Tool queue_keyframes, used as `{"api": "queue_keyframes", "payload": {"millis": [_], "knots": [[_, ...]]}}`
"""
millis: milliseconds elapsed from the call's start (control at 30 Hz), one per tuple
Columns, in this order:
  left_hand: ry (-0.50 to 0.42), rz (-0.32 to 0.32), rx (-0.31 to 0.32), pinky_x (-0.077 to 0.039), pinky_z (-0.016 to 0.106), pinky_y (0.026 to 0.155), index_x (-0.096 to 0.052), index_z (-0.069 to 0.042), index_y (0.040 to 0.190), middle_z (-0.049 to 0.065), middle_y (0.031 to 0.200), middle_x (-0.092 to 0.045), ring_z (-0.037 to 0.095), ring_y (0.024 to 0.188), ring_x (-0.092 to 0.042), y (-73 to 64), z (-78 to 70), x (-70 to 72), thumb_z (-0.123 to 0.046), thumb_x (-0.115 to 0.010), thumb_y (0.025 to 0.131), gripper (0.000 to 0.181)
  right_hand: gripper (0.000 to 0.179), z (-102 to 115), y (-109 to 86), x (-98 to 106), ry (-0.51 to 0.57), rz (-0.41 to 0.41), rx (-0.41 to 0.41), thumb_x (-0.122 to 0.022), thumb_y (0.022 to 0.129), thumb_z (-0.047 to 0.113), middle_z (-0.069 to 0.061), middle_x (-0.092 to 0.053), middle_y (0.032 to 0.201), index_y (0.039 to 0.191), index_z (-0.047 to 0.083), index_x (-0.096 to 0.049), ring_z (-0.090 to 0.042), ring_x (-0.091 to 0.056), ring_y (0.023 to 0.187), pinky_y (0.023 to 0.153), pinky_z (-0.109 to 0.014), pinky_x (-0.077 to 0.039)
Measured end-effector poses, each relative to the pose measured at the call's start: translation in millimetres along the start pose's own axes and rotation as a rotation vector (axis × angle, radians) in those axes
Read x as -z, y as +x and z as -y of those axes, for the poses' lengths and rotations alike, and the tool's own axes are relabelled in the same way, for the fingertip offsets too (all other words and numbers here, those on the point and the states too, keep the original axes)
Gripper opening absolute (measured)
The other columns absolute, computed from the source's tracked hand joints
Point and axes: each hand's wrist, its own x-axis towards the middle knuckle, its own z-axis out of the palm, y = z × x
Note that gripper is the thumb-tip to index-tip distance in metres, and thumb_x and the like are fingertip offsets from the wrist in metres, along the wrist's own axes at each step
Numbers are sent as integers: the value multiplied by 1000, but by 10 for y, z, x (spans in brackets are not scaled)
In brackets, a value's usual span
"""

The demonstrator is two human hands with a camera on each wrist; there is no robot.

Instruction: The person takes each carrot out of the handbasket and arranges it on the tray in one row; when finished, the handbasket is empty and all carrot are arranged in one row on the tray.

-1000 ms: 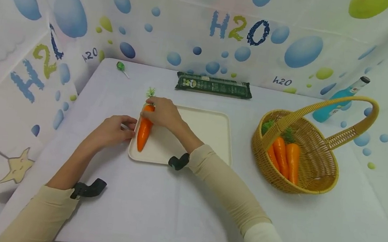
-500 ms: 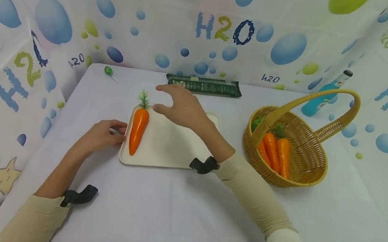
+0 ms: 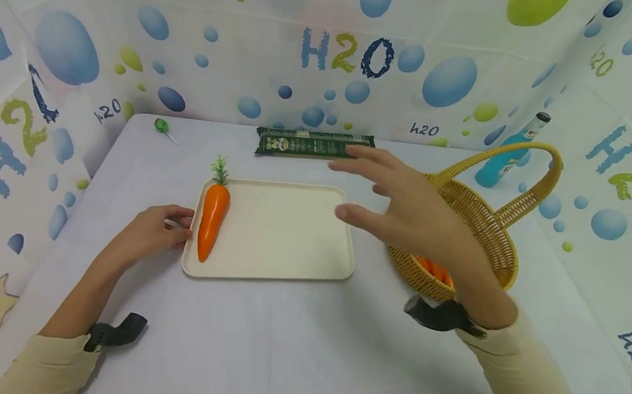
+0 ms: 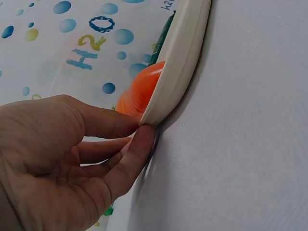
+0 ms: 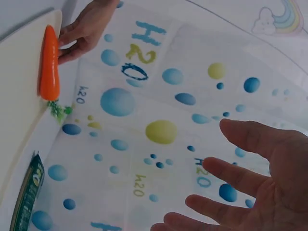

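Note:
An orange carrot (image 3: 212,222) with a green leafy top lies along the left side of a cream tray (image 3: 283,232). My left hand (image 3: 151,235) is at the tray's left edge; in the left wrist view its thumb and a finger (image 4: 142,139) pinch the rim. My right hand (image 3: 419,215) hangs in the air between the tray and a wicker basket (image 3: 510,258), fingers spread and holding nothing. Part of the basket is hidden behind it, though a few orange carrots (image 3: 433,271) show inside below the hand.
Behind the tray lies a long dark green packet (image 3: 310,144). A green lollipop (image 3: 162,127) is at the table's back left. Past the basket handle (image 3: 549,178) stands a blue bottle (image 3: 502,159). Patterned cloth hangs behind the white-covered table (image 3: 252,346).
My right hand has let go of the carrot on the tray and moved right, towards the basket, with its fingers opening. The left hand stays at the tray's edge. The head view has shifted rightward.

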Motion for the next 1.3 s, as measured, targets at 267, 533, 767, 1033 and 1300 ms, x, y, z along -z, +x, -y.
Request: {"api": "queue_keyframes", "payload": {"millis": [267,533,767,1033,1300], "knots": [[-2,-15,2,-56,39,80,-49,5,139,22,120,-59,35,105,-60,-26,-43,-13,-18,-64,95,52,47,-463,-692,275,-12,85,-32,-72,91,33,3,-46,147,136,29,-59,-24,-39,135,100,-55,-41],[-7,-17,-7,-56,39,80,-48,5,139,22,120,-59,35,104,-60,-28,-32,16,-17,-63,95,52,49,-1343,-809,424,178,243,-276,-63,97,37,-7,-47,145,143,23,-51,-31,-45,130,96,-58,-44],[-27,-7,8,-56,37,81,-48,5,140,21,121,-58,33,103,-60,-36,-53,-4,-18,-63,95,52,63,-2090,-579,384,190,318,-479,-58,97,50,-16,-46,146,147,15,-46,-37,-53,121,93,-57,-47],[-37,-13,11,-56,36,80,-49,5,138,21,119,-59,32,101,-60,-30,-46,-31,-17,-63,95,51,56,-2541,-368,112,293,475,-589,-59,99,33,-28,-39,143,142,-1,-44,-51,-42,125,87,-58,-50],[-38,-21,11,-56,36,80,-49,5,138,21,118,-59,32,100,-60,-24,-23,-16,-16,-63,95,50,41,-2592,-258,-17,308,509,-582,-64,97,21,-29,-38,135,128,-3,-54,-43,-50,112,81,-51,-55]]}}
